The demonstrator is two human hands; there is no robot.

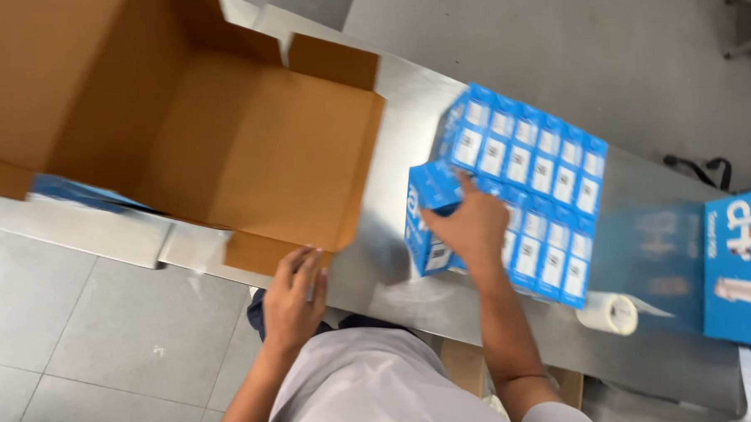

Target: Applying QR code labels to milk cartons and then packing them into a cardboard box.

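Two hands: right [469,229] grips upright blue carton [430,230]; left [295,295] open on cardboard box [248,149] flap.

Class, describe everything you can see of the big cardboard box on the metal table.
The cardboard box is large, plain brown corrugated card, open at the top with its flaps folded outward. It looks tilted toward the person, and its inside appears empty. It sits on the steel table, left of the block of small blue cartons. The left hand touches its near flap at the table's edge. A blurred blue shape shows at its lower left.
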